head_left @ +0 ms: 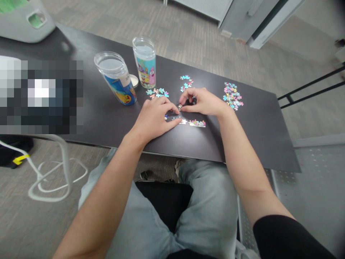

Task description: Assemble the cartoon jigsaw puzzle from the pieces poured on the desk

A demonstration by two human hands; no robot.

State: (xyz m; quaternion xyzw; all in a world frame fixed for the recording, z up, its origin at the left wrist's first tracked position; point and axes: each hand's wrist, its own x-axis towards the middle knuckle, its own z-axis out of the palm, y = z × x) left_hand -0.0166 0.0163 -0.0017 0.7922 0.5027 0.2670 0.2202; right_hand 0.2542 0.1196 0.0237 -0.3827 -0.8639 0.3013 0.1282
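Between the thumb and fingers of my right hand (201,101) is a small jigsaw puzzle piece (180,107), just above the dark table. My left hand (155,117) lies low over the table with thumb and index finger apart. Its thumb touches a short joined strip of puzzle pieces (183,122), and the hand covers part of that strip. To the right of it lies another joined strip (197,123) with a straight lower edge. A loose blue piece (166,117) shows beside my left fingers.
Loose puzzle pieces form a pile (232,96) at right, a group (159,93) behind my left hand and a smaller group (186,82) farther back. Two clear-topped cartoon tumblers (115,79) (145,64) stand at left by a white lid (134,81). A white cable (63,172) hangs at left.
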